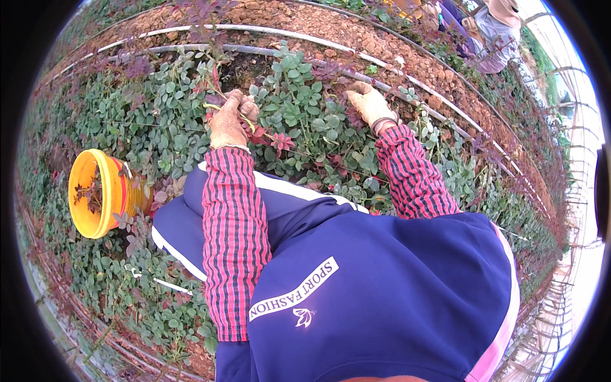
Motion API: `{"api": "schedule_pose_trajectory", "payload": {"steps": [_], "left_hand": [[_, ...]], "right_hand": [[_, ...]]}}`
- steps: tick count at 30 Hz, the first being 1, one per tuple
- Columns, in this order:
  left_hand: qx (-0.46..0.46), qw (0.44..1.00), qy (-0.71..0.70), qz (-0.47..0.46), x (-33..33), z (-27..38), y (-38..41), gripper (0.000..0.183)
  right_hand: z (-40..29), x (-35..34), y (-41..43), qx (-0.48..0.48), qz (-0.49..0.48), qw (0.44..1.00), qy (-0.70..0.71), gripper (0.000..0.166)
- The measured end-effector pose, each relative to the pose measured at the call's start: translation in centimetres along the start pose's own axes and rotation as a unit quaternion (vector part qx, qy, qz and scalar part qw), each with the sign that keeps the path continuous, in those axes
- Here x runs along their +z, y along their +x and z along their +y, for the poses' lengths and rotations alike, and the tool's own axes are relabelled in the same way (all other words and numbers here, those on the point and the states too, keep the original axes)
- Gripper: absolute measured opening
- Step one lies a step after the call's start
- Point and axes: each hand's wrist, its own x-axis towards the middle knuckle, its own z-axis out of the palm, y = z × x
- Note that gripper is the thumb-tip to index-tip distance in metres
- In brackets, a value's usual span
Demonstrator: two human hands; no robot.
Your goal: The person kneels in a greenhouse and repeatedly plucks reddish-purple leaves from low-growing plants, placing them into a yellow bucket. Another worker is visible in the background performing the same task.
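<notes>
My left hand (230,119), in a soil-stained glove, is closed around cut plant stems (213,106). Reddish leaves (282,142) stick out of that grip on the right. My right hand (370,104), also gloved, hovers by dark purple-red shoots (352,117) near a grey pipe. Its fingers curl together, and whether a shoot is pinched between them is hidden. Between and below both hands spreads a bed of green-leaved bushes (296,76), which look like roses.
A yellow bucket (106,196) leans on its side among the plants at left, with some dark leaves inside. Pale pipes (267,29) run along the bare reddish soil (305,19). Another person (494,38) is at the upper right. Thin wires cross the foliage.
</notes>
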Motion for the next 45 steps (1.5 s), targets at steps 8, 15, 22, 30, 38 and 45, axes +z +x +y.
{"api": "schedule_pose_trajectory", "payload": {"steps": [8,15,22,30,38,45], "left_hand": [[-0.009,0.999,-0.018,-0.033,-1.2,-0.2,1.2,0.009],[0.011,1.000,-0.001,0.005,-0.6,0.1,0.2,0.008],[0.008,0.998,-0.024,-0.049,-1.3,-0.5,1.1,0.013],[0.024,0.999,-0.045,-0.006,-1.2,0.2,1.0,0.010],[0.034,0.999,-0.024,-0.032,-1.2,-0.5,1.3,0.011],[0.049,0.998,-0.012,-0.034,-2.1,0.0,1.3,0.013]], "right_hand": [[-6.8,-0.6,-1.2,-0.152,-0.030,0.980,-0.127,0.040],[-9.0,-0.1,2.3,-0.171,-0.019,0.943,-0.284,0.037],[-13.3,-6.7,8.0,-0.407,0.259,0.864,-0.142,0.023],[-15.3,-3.4,11.0,-0.194,-0.294,0.849,-0.394,0.046],[-8.3,3.7,16.5,-0.216,-0.402,0.670,-0.586,0.042],[-7.3,5.8,18.1,-0.311,-0.389,0.518,-0.695,0.032]]}}
